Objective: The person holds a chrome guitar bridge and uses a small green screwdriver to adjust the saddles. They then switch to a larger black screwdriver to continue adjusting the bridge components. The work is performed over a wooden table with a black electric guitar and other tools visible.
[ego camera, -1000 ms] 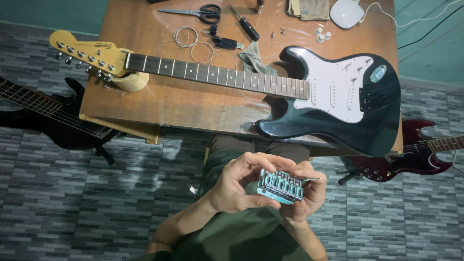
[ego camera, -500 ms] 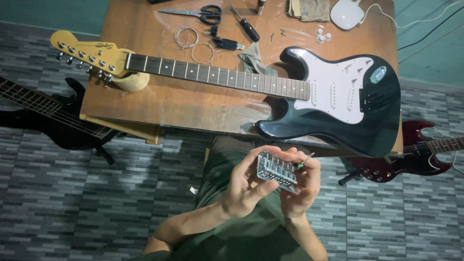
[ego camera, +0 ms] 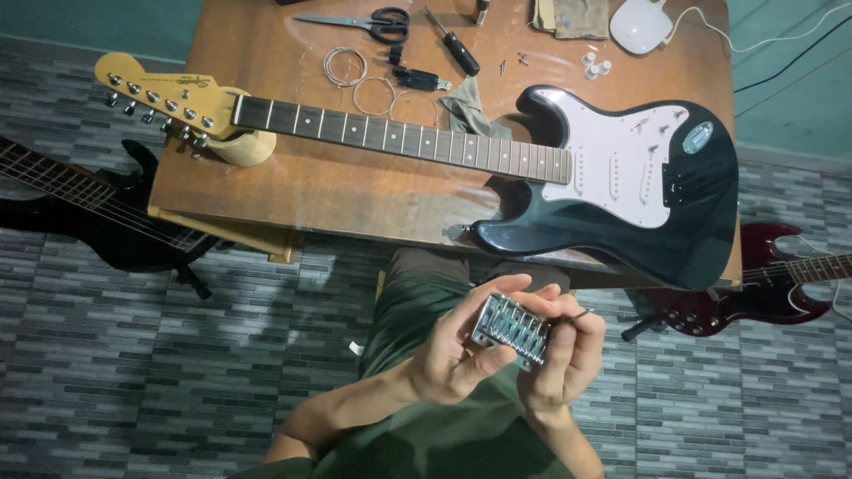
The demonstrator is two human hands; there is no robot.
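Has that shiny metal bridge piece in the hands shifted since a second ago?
Yes. The metal bridge has risen slightly toward the black guitar body on the table.

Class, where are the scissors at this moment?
The scissors lie at the far edge of the wooden table, left of the black screwdriver.

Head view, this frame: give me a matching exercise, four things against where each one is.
Things:
1. metal guitar bridge
2. scissors
3. black electric guitar
4. dark red guitar

Places:
A. on the tiled floor at the right edge
B. lying flat across the wooden table
C. between the left hand and right hand
D. at the table's far edge, beside a screwdriver

Pairs: 1-C, 2-D, 3-B, 4-A
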